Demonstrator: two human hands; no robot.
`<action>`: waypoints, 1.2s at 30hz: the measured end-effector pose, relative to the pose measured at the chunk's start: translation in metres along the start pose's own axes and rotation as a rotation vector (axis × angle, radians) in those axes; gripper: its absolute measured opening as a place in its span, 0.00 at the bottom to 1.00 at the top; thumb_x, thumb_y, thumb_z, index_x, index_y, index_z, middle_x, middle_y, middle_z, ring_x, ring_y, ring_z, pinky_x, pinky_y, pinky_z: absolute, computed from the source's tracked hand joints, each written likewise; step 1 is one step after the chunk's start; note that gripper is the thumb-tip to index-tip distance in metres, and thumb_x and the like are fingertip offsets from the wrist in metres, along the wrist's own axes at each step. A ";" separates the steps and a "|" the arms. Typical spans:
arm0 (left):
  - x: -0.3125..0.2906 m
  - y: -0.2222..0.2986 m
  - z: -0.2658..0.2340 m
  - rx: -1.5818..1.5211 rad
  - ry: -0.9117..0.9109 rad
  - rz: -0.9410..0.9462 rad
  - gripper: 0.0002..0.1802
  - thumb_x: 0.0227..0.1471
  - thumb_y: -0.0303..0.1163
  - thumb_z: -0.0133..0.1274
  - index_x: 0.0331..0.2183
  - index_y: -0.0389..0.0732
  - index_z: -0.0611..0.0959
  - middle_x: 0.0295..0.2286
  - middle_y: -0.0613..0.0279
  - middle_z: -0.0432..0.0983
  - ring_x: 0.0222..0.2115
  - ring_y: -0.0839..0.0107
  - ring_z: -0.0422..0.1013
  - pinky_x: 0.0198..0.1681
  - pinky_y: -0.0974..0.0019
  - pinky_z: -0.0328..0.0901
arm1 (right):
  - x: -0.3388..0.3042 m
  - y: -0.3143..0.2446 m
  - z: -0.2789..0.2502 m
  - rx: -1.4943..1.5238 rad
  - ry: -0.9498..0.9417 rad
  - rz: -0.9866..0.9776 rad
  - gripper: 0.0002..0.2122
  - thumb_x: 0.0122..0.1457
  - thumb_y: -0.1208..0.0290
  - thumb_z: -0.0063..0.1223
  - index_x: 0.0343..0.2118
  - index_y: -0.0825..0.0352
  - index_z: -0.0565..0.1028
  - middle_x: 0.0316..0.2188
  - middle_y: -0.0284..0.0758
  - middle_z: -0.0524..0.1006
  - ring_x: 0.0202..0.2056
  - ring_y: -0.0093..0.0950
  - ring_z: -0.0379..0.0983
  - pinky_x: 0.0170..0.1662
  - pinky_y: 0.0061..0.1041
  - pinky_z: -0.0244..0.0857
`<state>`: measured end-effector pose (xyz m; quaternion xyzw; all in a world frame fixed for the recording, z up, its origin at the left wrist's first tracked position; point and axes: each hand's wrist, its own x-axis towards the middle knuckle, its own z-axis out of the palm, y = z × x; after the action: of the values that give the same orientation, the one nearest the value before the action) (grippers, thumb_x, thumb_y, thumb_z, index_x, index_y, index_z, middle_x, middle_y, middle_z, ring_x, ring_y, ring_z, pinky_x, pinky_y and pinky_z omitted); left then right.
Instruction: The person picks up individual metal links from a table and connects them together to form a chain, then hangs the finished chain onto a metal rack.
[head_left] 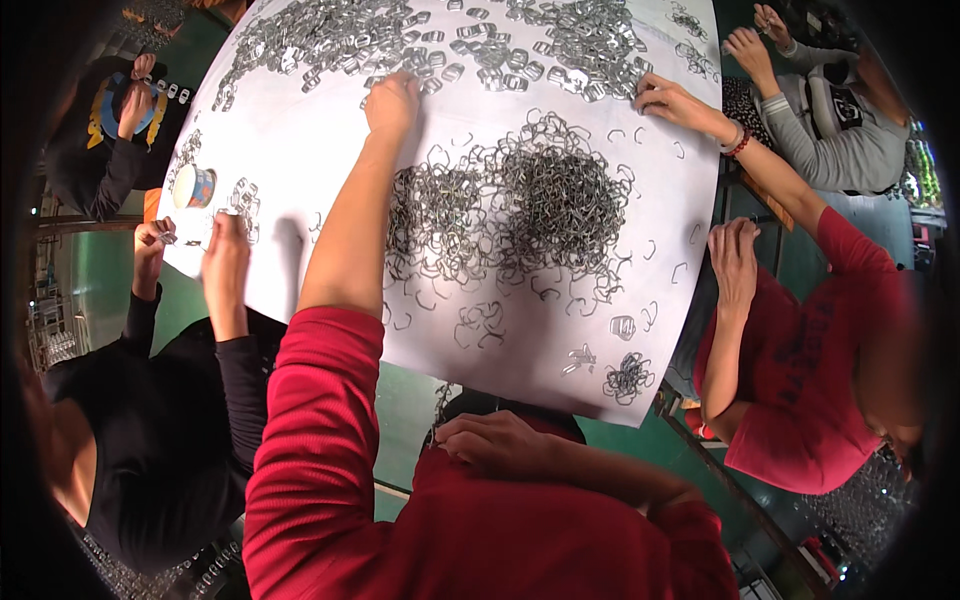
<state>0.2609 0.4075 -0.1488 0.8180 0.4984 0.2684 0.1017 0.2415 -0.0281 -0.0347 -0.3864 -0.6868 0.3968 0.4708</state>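
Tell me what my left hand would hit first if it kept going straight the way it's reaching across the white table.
Your left hand points up the table toward the far edge. Its fingertips already sit at the heap of flat metal buckles, so it would likely meet those first; depth is hard to judge here.

Left arm stretched out, right hand drawn in

The left hand [392,100] reaches far forward on a bare forearm, red sleeve pushed to the elbow, fingers curled downward; the right hand [497,443] rests close against the body, loosely closed.
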 end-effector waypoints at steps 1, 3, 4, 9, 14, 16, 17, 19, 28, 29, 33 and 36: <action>-0.002 0.008 -0.012 -0.083 0.045 0.003 0.11 0.51 0.36 0.50 0.34 0.40 0.80 0.30 0.47 0.77 0.30 0.54 0.75 0.35 0.55 0.68 | 0.000 0.002 0.002 0.001 0.000 0.002 0.08 0.47 0.81 0.50 0.31 0.67 0.65 0.36 0.37 0.72 0.34 0.32 0.73 0.28 0.27 0.71; -0.033 0.024 -0.052 -0.373 0.075 -0.075 0.12 0.53 0.34 0.47 0.34 0.36 0.78 0.28 0.48 0.78 0.26 0.59 0.76 0.31 0.60 0.69 | -0.004 0.001 0.013 0.000 -0.039 0.009 0.08 0.46 0.79 0.50 0.30 0.67 0.66 0.35 0.37 0.73 0.33 0.32 0.73 0.28 0.26 0.71; -0.052 0.041 -0.070 -0.598 0.065 -0.134 0.12 0.54 0.34 0.46 0.35 0.34 0.76 0.27 0.50 0.78 0.25 0.63 0.76 0.29 0.63 0.69 | -0.007 0.002 0.020 -0.010 -0.009 0.016 0.07 0.46 0.79 0.50 0.29 0.67 0.67 0.35 0.38 0.73 0.34 0.32 0.74 0.28 0.27 0.72; -0.191 0.068 -0.191 -0.786 -0.144 -0.323 0.11 0.58 0.32 0.45 0.37 0.33 0.75 0.19 0.64 0.73 0.18 0.80 0.66 0.24 0.75 0.62 | -0.009 -0.002 0.048 -0.079 0.147 0.037 0.05 0.50 0.80 0.53 0.28 0.67 0.68 0.30 0.38 0.76 0.28 0.30 0.76 0.27 0.25 0.72; -0.334 0.031 -0.260 -0.729 -0.447 -0.448 0.15 0.55 0.24 0.48 0.46 0.36 0.76 0.27 0.70 0.71 0.26 0.83 0.63 0.28 0.79 0.61 | -0.008 -0.005 0.079 -0.124 0.344 0.172 0.05 0.52 0.80 0.53 0.28 0.66 0.68 0.28 0.34 0.77 0.28 0.30 0.76 0.29 0.24 0.70; -0.365 0.038 -0.282 -0.669 -0.442 -0.427 0.14 0.52 0.22 0.51 0.43 0.36 0.77 0.28 0.69 0.74 0.27 0.83 0.67 0.29 0.78 0.64 | -0.004 -0.005 0.086 -0.158 0.386 0.154 0.06 0.52 0.81 0.53 0.28 0.66 0.67 0.28 0.34 0.77 0.28 0.30 0.76 0.30 0.24 0.69; -0.376 0.042 -0.289 -0.663 -0.431 -0.421 0.14 0.51 0.21 0.52 0.42 0.36 0.78 0.28 0.67 0.75 0.27 0.82 0.68 0.29 0.78 0.64 | -0.002 -0.008 0.089 -0.126 0.393 0.190 0.07 0.51 0.82 0.53 0.28 0.66 0.67 0.28 0.34 0.76 0.28 0.30 0.76 0.30 0.24 0.69; -0.392 0.047 -0.301 -0.652 -0.412 -0.405 0.14 0.49 0.19 0.54 0.41 0.35 0.79 0.29 0.65 0.77 0.27 0.82 0.70 0.29 0.77 0.66 | -0.002 -0.007 0.097 -0.134 0.407 0.195 0.07 0.51 0.82 0.53 0.29 0.67 0.67 0.27 0.34 0.76 0.26 0.30 0.75 0.29 0.24 0.69; -0.410 0.047 -0.314 -0.608 -0.183 -0.255 0.11 0.47 0.18 0.54 0.37 0.35 0.81 0.30 0.56 0.77 0.25 0.71 0.76 0.28 0.73 0.70 | 0.005 -0.012 0.121 -0.161 0.335 0.205 0.07 0.52 0.85 0.54 0.29 0.70 0.66 0.30 0.39 0.76 0.30 0.24 0.77 0.32 0.20 0.71; -0.412 0.045 -0.313 -0.618 -0.171 -0.265 0.11 0.47 0.18 0.54 0.37 0.35 0.81 0.30 0.56 0.77 0.25 0.71 0.75 0.27 0.73 0.70 | 0.005 -0.010 0.123 -0.161 0.332 0.218 0.07 0.52 0.85 0.54 0.29 0.71 0.66 0.30 0.39 0.76 0.30 0.25 0.77 0.33 0.20 0.72; -0.420 0.036 -0.308 -0.623 -0.128 -0.268 0.12 0.46 0.18 0.55 0.36 0.37 0.82 0.29 0.58 0.77 0.25 0.72 0.74 0.26 0.73 0.69 | 0.005 -0.001 0.122 -0.149 0.276 0.256 0.08 0.51 0.80 0.56 0.31 0.69 0.68 0.28 0.36 0.76 0.28 0.25 0.76 0.28 0.21 0.69; -0.427 0.032 -0.305 -0.594 -0.102 -0.281 0.12 0.45 0.19 0.56 0.36 0.38 0.82 0.29 0.59 0.77 0.25 0.72 0.74 0.25 0.72 0.68 | 0.017 0.000 0.099 -0.197 0.214 0.296 0.08 0.52 0.75 0.56 0.33 0.66 0.69 0.26 0.35 0.74 0.24 0.29 0.74 0.25 0.24 0.65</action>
<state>-0.0326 -0.0109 -0.0245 0.6883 0.5007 0.3439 0.3966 0.1432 -0.0305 -0.0526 -0.5672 -0.6038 0.3494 0.4377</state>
